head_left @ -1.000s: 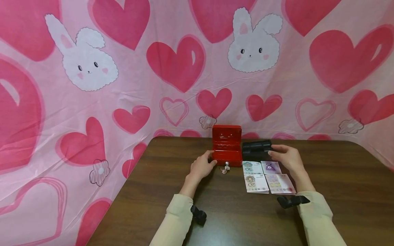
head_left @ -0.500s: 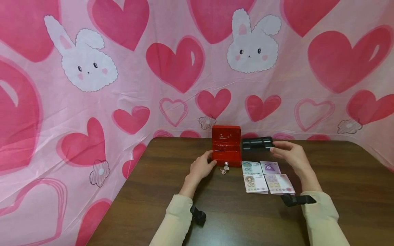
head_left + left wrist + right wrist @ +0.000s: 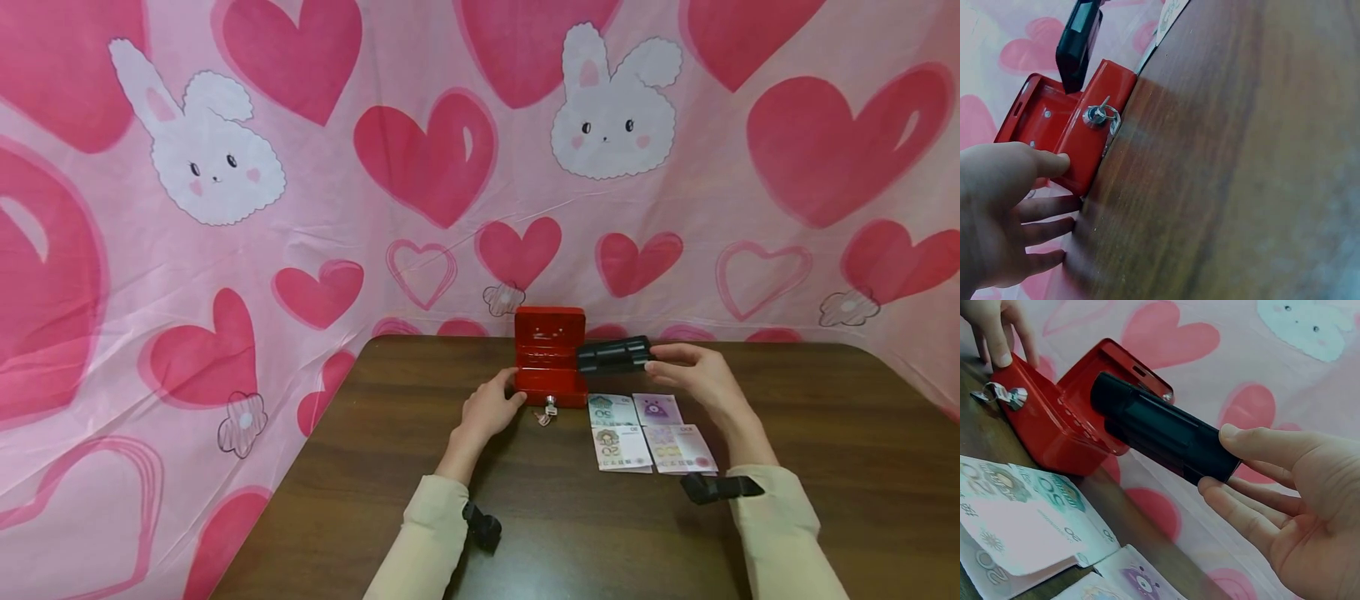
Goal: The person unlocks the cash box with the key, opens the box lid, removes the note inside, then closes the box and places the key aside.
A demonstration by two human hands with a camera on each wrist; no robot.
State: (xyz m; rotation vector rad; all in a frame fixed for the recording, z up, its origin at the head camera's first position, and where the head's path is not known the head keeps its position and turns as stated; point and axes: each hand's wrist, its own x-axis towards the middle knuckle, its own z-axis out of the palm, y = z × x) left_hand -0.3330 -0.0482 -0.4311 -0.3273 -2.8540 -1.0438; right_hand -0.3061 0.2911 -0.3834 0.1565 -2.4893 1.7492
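In the head view a small red cash box [image 3: 551, 387] stands with its lid raised and keys [image 3: 543, 417] hanging from its front lock. My left hand [image 3: 489, 408] holds the box's left front corner, thumb at the front and fingers along the side. Between thumb and fingertips, my right hand [image 3: 701, 379] pinches the right end of a black plastic coin tray [image 3: 615, 356]. The tray is tilted, its left end over the box's right edge. The right wrist view shows the tray [image 3: 1163, 428] raised in front of the open lid.
Several play banknotes [image 3: 622, 448] lie in a block just in front of the tray and right of the box. The brown wooden table [image 3: 375, 467] ends at a pink heart-and-rabbit cloth [image 3: 420, 192] behind. Both wrists carry black camera mounts.
The coin tray has risen off the table and moved left to the box's edge, carried by my right hand. My left hand stays at the cash box.
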